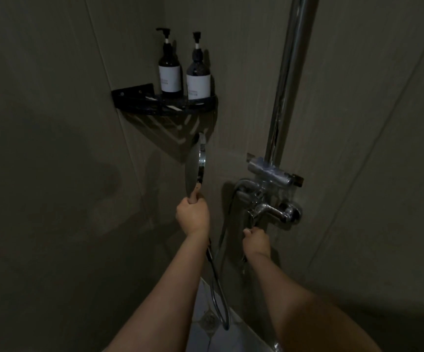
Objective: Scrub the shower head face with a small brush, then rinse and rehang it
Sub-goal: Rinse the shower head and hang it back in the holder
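We grip the shower head (196, 166) by its handle in our left hand (192, 215), fingers curled round it, holding it upright with the long axis running up from the fist and the face turned left, away from the tap (272, 209). Our right hand (256, 241) sits just below the tap, fingers closed on what looks like its lever, though the dim light hides the exact hold. The hose (218, 288) loops down between our arms. No brush shows, so we judge this the rinse: the right hand is the one nearer the tap.
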